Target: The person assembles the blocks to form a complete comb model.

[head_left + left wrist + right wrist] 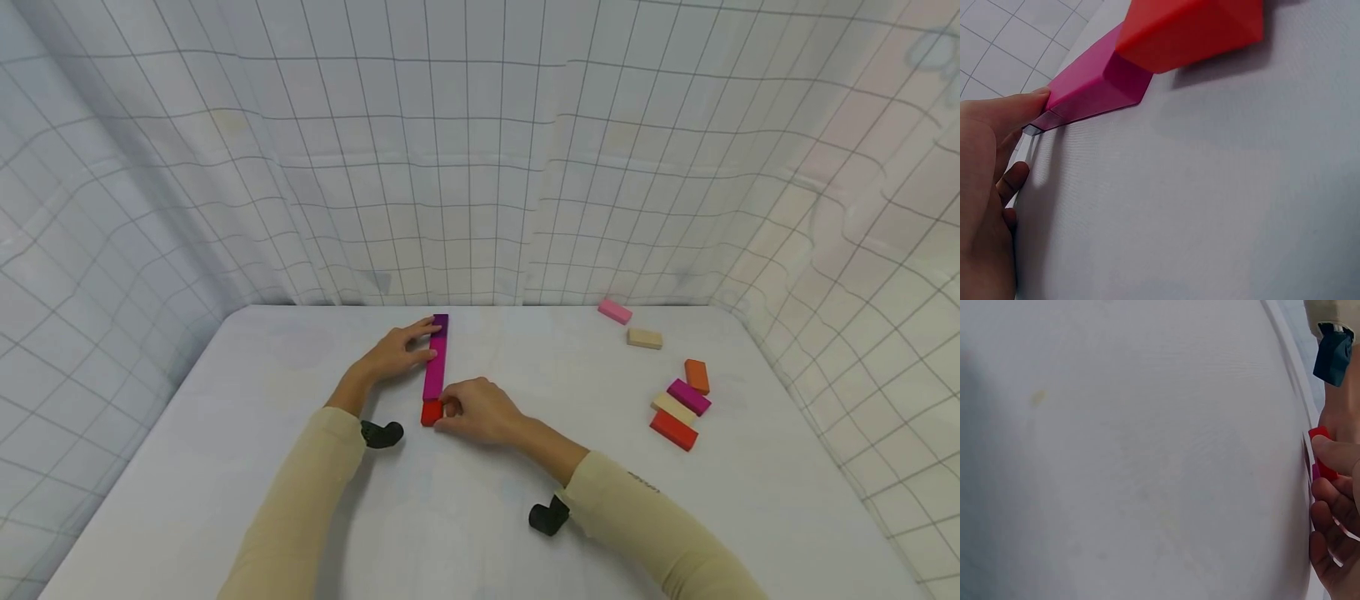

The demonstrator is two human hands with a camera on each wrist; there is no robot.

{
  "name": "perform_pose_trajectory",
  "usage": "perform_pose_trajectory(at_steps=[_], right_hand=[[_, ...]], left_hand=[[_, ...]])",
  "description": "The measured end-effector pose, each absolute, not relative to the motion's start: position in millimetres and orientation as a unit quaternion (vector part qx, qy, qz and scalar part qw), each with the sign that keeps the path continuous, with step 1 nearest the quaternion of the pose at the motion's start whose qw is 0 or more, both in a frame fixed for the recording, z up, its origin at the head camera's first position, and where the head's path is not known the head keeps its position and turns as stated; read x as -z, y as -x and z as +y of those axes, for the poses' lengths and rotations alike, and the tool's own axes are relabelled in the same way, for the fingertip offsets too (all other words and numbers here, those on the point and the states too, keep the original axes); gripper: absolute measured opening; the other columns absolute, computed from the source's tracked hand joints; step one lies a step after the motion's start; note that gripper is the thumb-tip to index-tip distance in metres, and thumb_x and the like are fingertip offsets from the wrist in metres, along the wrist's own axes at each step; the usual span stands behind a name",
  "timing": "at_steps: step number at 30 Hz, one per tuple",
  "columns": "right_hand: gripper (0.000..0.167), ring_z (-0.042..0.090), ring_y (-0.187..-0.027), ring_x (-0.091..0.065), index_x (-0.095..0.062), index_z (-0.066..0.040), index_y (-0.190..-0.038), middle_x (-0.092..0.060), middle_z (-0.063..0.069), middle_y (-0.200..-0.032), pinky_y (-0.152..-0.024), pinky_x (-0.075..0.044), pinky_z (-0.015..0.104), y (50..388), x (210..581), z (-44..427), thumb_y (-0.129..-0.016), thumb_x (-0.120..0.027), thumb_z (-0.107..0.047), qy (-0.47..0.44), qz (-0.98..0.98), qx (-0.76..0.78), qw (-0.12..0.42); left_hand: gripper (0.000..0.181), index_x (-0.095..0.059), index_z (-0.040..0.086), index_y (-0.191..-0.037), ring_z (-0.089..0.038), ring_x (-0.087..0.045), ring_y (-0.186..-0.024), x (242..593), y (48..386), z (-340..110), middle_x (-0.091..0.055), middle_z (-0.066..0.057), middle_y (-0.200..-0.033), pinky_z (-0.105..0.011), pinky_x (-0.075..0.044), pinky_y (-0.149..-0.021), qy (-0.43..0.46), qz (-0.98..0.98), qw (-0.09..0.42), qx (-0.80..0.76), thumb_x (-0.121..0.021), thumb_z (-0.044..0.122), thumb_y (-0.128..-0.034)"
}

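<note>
A straight row runs away from me on the white table, with a dark purple block [441,321] at its far end and a magenta stretch [437,371] nearer. My left hand [393,353] lies along the row's left side. Its fingertips reach the purple block, and the thumb touches the magenta side. At the near end, a red block [431,412] is pinched between the thumb and fingers of my right hand [483,411]. In the left wrist view, the red block [1191,31] looks slightly raised above the table, close to the magenta block [1097,81].
To the right lie loose blocks: a pink one [615,312], a cream one [645,338], an orange one [697,376], a magenta one [688,397], a second cream one [673,408] and a red one [673,431]. A gridded white curtain [480,183] surrounds the table [480,517].
</note>
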State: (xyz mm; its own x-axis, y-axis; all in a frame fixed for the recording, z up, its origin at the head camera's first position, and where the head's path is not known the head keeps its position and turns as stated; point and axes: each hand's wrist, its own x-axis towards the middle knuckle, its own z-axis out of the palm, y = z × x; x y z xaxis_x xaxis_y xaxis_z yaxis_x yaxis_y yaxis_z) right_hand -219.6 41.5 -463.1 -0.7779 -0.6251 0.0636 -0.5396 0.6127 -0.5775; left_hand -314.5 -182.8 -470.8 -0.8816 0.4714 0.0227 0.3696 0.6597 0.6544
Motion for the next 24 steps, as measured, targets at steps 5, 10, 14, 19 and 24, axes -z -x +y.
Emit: perform_pose_trajectory(at_steps=[5, 10, 14, 19, 24], right_hand=[[0.026, 0.004, -0.073, -0.057, -0.075, -0.009, -0.108, -0.060, -0.013, -0.075, -0.067, -0.049, 0.018, 220.0, 465.4, 39.2, -0.092, -0.082, -0.028, 0.318, 0.903, 0.281, 0.069], [0.027, 0.004, -0.072, -0.057, -0.076, -0.009, -0.108, -0.060, -0.012, -0.074, -0.065, -0.049, 0.019, 219.7, 465.1, 37.5, -0.091, -0.083, -0.029, 0.310, 0.906, 0.279, 0.067], [0.026, 0.005, -0.071, -0.056, -0.075, -0.008, -0.107, -0.060, -0.012, -0.072, -0.064, -0.048, 0.019, 219.0, 463.4, 37.1, -0.091, -0.083, -0.028, 0.305, 0.907, 0.281, 0.069], [0.025, 0.006, -0.071, -0.056, -0.076, -0.007, -0.105, -0.060, -0.010, -0.072, -0.066, -0.048, 0.019, 218.9, 463.1, 37.6, -0.090, -0.084, -0.026, 0.308, 0.906, 0.285, 0.066], [0.031, 0.006, -0.074, -0.057, -0.076, -0.005, -0.111, -0.064, -0.009, -0.078, -0.070, -0.050, 0.018, 218.5, 464.2, 41.1, -0.089, -0.085, -0.024, 0.312, 0.902, 0.292, 0.062]], left_hand=[[0.056, -0.049, 0.004, -0.153, -0.045, -0.022, -0.151, 470.3, 313.6, -181.1, -0.030, -0.018, -0.166, -0.069, -0.017, -0.117, -0.231, 0.909, 0.073, -0.340, -0.062, 0.025, -0.1024], [0.057, -0.048, 0.005, -0.154, -0.044, -0.021, -0.152, 469.9, 313.2, -181.1, -0.029, -0.017, -0.166, -0.068, -0.017, -0.118, -0.225, 0.910, 0.077, -0.340, -0.061, 0.025, -0.1026], [0.057, -0.048, 0.005, -0.154, -0.045, -0.021, -0.152, 469.7, 312.7, -181.5, -0.029, -0.017, -0.167, -0.069, -0.017, -0.118, -0.224, 0.910, 0.078, -0.341, -0.061, 0.026, -0.1024], [0.057, -0.049, 0.005, -0.153, -0.045, -0.022, -0.151, 470.5, 312.9, -181.9, -0.030, -0.017, -0.166, -0.069, -0.017, -0.117, -0.226, 0.910, 0.070, -0.341, -0.062, 0.026, -0.1022], [0.055, -0.050, 0.004, -0.152, -0.044, -0.023, -0.151, 470.9, 312.8, -182.8, -0.031, -0.017, -0.165, -0.067, -0.017, -0.118, -0.233, 0.905, 0.066, -0.349, -0.063, 0.024, -0.1020]])
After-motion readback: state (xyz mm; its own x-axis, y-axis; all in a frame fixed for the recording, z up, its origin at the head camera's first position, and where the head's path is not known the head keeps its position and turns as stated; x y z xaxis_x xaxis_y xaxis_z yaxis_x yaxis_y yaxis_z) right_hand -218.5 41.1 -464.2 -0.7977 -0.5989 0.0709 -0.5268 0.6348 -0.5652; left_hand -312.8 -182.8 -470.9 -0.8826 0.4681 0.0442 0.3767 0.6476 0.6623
